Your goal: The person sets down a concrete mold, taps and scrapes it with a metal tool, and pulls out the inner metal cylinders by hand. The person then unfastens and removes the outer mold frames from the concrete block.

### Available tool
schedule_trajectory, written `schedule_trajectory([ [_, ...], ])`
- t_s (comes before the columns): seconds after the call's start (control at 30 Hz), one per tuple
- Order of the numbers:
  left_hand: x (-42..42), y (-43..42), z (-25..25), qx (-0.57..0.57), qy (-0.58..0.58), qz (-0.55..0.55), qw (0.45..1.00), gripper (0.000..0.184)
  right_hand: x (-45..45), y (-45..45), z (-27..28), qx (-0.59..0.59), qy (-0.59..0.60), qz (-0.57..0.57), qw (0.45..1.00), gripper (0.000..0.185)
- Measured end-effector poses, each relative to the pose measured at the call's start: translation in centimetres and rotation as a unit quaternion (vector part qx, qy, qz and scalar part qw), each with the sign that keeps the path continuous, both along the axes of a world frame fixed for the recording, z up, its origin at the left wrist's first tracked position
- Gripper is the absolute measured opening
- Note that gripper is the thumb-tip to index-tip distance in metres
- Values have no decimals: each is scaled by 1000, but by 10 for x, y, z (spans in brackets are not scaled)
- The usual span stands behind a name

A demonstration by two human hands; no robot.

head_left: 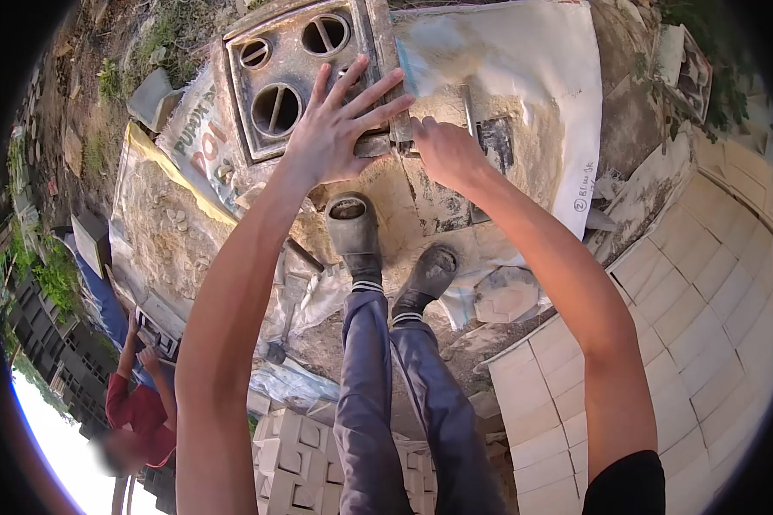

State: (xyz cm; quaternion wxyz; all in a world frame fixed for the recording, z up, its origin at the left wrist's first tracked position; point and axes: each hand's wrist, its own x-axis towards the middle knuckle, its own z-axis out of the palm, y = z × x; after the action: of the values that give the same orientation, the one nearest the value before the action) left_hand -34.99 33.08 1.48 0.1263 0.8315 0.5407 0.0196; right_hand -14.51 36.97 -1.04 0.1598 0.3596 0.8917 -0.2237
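Observation:
A square, dirt-caked mould (247, 153) with round openings, each crossed by a bar, lies at the top of the head view. My left hand (339, 129) is over its lower right part with fingers spread; whether the palm presses on it I cannot tell. Beside the mould's lower right corner, my right hand (447, 153) is closed with the fingers curled. What it grips, if anything, is hidden. Just past that hand, a metal rod (467, 107) sticks up near a dark flat plate (496, 143).
My boots (352, 225) stand below the mould on dusty sheeting (524, 51). Pale blocks are stacked at lower right (678, 292) and bottom centre (296, 463). A person in a red shirt (142, 416) is at lower left, hands on a frame-like object (157, 333).

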Motion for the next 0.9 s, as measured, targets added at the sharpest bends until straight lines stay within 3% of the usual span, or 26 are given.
schedule_trajectory([
  [0.17, -1, -1, 0, 2, -14, 0, 1000, 88, -9, 33, 0, -237, -85, 31, 967, 32],
  [0.2, -1, -1, 0, 5, -16, 2, 1000, 88, -14, 40, -1, -234, -87, 33, 968, 32],
  [0.27, -1, -1, 0, -6, -14, 1, 1000, 88, -22, 52, -4, -397, -199, -20, 896, 34],
  [0.3, -1, 0, 0, -4, -16, 2, 1000, 88, -20, 51, -3, -395, -201, -21, 896, 34],
  [0.37, -1, -1, 1, -6, -9, 1, 1000, 88, -9, 33, -1, -254, -27, -17, 967, 37],
  [0.4, -1, -2, 0, -6, -12, 2, 1000, 88, -3, 8, -4, -35, 48, -15, 998, 22],
  [0.43, -1, -2, 0, -4, -9, 4, 1000, 88, -1, -5, 1, -34, 46, -11, 998, 22],
  [0.5, -1, -1, 0, 2, -7, 8, 1000, 87, 0, -17, 3, 105, 42, -8, 994, 21],
  [0.57, -2, -1, -1, 1, -7, 5, 1000, 87, 3, -11, -2, 98, 53, -29, 993, 13],
  [0.67, -2, -1, 1, -8, 12, 3, 1000, 87, -5, 11, -9, 35, -7, 14, 999, 9],
  [0.73, -2, -2, 2, -11, 8, 4, 1000, 86, -8, 38, -17, -224, -13, 40, 974, 15],
  [0.77, -2, 0, 2, -11, 4, 4, 1000, 86, -12, 49, -20, -223, -14, 39, 974, 15],
  [0.8, -2, 0, 1, -9, 4, 3, 1000, 86, -20, 58, -21, -393, -111, -25, 912, 21],
  [0.83, -1, 0, 1, -6, -4, 5, 1000, 86, -25, 63, -19, -546, -202, -87, 808, 28],
  [0.9, -2, 0, 1, -1, -11, 6, 1000, 86, -19, 49, -7, -522, -172, -95, 830, 26],
])
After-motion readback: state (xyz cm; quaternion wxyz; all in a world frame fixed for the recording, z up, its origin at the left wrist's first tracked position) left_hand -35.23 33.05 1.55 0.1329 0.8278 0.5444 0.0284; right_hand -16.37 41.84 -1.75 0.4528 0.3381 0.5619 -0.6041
